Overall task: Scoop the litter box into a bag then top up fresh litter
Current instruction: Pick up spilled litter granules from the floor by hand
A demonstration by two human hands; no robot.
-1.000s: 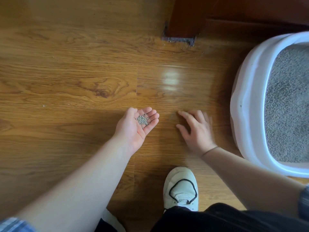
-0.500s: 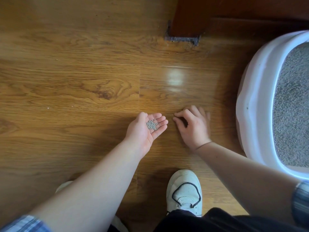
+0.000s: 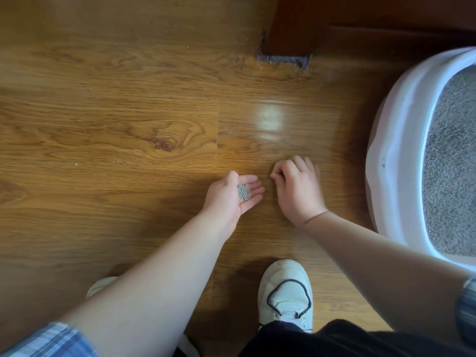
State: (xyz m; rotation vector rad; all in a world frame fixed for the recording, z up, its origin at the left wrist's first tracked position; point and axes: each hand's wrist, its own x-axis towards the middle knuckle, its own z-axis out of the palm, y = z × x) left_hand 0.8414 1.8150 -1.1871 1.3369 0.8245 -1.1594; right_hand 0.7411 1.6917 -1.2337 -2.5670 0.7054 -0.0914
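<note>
Brown wood-plank floor (image 3: 128,99) is carrying it all: L hand (image 3: 231,199), fingers relaxed, is cupping loose grey litter granules (image 3: 243,192) beside R hand (image 3: 296,191), fingers (image 3: 279,172) curling, can't tell on what. Tilting palm could be spilling them before reaching white plastic litter box (image 3: 394,150), right.

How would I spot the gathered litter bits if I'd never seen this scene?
Start at the white litter box on the right, then move left past the right hand to the left hand. A small heap of grey granules lies in its upturned palm; that palm alone faces up.
</note>
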